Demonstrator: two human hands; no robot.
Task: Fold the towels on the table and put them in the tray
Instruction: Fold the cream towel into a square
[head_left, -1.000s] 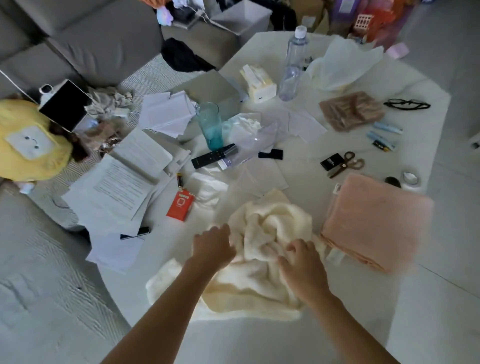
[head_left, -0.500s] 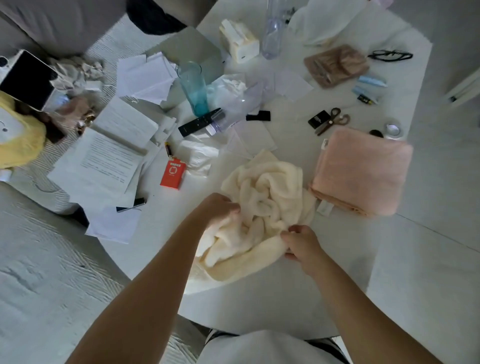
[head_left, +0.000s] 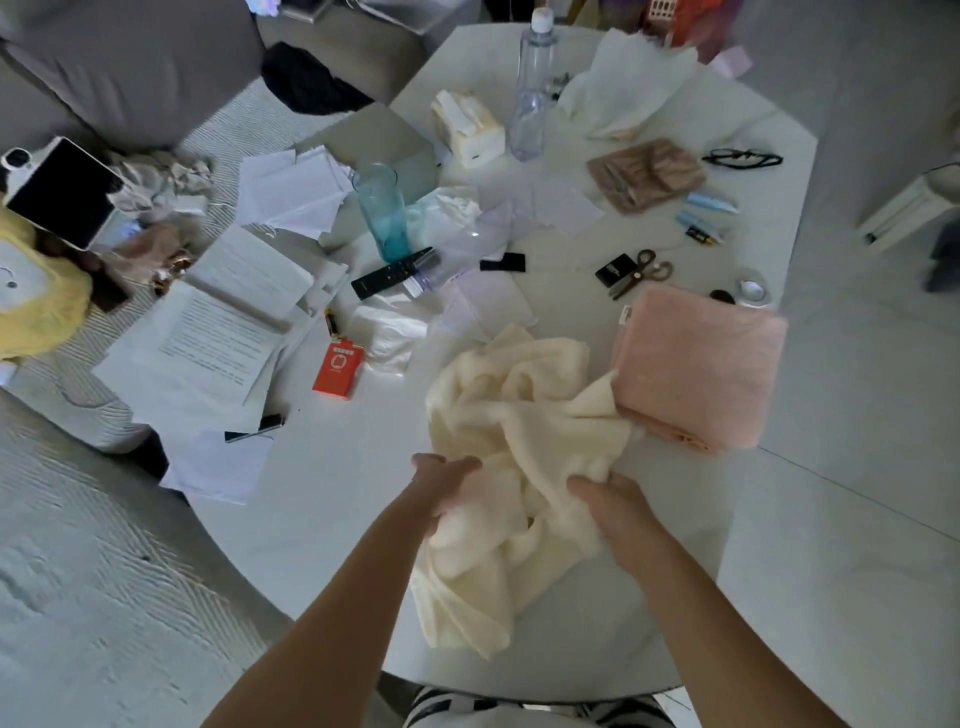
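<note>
A crumpled cream towel (head_left: 524, 415) lies bunched on the white round table (head_left: 322, 499), near its front edge. My left hand (head_left: 441, 483) grips the towel's left side and my right hand (head_left: 613, 504) grips its right side; the cloth hangs loosely between them. A pink towel (head_left: 701, 364), folded into a flat square, rests just right of the cream one, touching it. No tray shows in this view.
Papers (head_left: 208, 338), an orange pack (head_left: 337, 366), a blue glass (head_left: 382, 213), a remote (head_left: 389, 273), scissors (head_left: 641, 270), a plastic bottle (head_left: 532, 88), a tissue box (head_left: 467, 127) and glasses (head_left: 743, 158) crowd the far table. A grey sofa (head_left: 130, 62) stands at back left.
Both hands have pulled the cream towel toward me and lifted its near part; it is more stretched out than before. The pink towel has not moved.
</note>
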